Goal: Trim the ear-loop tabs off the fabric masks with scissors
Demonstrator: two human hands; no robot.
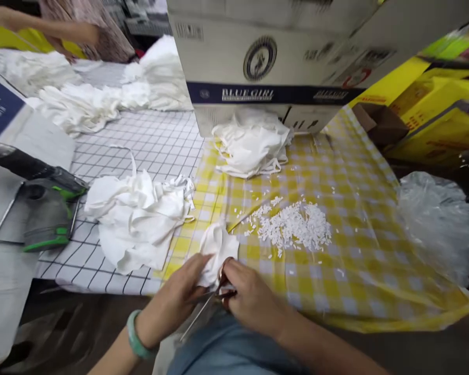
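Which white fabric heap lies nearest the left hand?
The near-left heap, mostly on the white grid-patterned tablecloth; the other heaps lie farther back, one by the BLUE GIRL carton.

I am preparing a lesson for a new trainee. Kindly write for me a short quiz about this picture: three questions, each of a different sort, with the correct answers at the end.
1. Multiple choice: what does the left hand grip?
A) a printed carton
B) white fabric
C) crumpled clear plastic

2. True or false: the small white pieces are heaped on the yellow-checked cloth.

3. Fill in the blank: the scissors are held in the ____ hand.

Key:
1. B
2. True
3. right hand
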